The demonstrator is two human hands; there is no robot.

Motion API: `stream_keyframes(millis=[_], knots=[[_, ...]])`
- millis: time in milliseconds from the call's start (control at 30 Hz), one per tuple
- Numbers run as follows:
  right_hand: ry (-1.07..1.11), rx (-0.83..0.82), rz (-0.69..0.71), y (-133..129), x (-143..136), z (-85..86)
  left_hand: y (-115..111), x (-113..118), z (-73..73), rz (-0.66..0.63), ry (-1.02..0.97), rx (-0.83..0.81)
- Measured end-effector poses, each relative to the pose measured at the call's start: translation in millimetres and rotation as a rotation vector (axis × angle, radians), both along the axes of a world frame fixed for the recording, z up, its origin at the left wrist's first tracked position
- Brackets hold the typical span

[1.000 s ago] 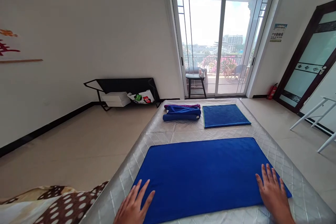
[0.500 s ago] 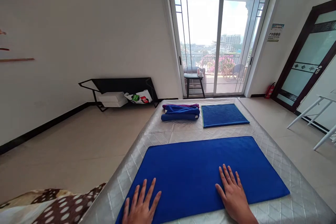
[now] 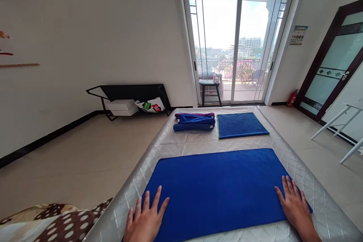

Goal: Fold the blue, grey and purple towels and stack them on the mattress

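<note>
Mattress (image 3: pixel 170 147), blue cloth (image 3: pixel 218 193), beneath both hands (image 3: pixel 146 219) (image 3: pixel 295 206)

Ahead I record a sliding glass door (image 3: pixel 236 41), pale-framed, admitting bright daylight; through it I note a railing (image 3: pixel 218 63) and pink flowers (image 3: pixel 246 65). A dark stool (image 3: pixel 208 82) stands near its left side. To my left: white wall (image 3: pixel 113 26), black skirting board (image 3: pixel 56 134), beige floor (image 3: pixel 85 155), and a low black rack (image 3: pixel 133 92) bearing white boxes (image 3: pixel 121 107). To my right: a dark-framed door (image 3: pixel 329 72), a red fire extinguisher (image 3: pixel 292 99) beside it, and white furniture legs (image 3: pixel 329 124).
</note>
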State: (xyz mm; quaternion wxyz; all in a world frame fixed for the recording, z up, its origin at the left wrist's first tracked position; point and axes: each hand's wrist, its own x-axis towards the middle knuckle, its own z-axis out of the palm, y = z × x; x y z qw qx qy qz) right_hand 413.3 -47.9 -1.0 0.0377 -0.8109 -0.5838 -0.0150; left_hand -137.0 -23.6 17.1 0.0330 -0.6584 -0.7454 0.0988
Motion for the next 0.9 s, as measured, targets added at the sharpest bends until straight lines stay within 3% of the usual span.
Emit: stream_keyframes(millis=[133,233,333,467,567,667,767,900], knots=[[0.001,-0.027,0.001,2,-5,11.4,55,21,26.3,-0.174,-0.032,0.014],[0.004,-0.034,-0.017,3,-7,14.1,98,29,34.2,-0.189,-0.067,0.056],[0.018,-0.056,-0.065,4,-6,10.4,124,24,27.6,-0.151,-0.081,0.085],[0.026,-0.053,-0.035,3,3,5.1,133,12,8.4,-0.103,-0.129,0.166],[0.018,-0.042,-0.041,14,-5,21.5,132,10,-0.2,-0.094,-0.151,0.21],[0.03,-0.068,0.043,42,-48,56.6,132,12,-1.2,-0.088,-0.171,0.253],[0.087,-0.081,0.359,76,-121,85.8,132,15,1.9,-0.078,-0.204,0.262],[0.207,-0.126,0.617,108,-205,89.4,131,18,8.9,-0.073,-0.233,0.237]])
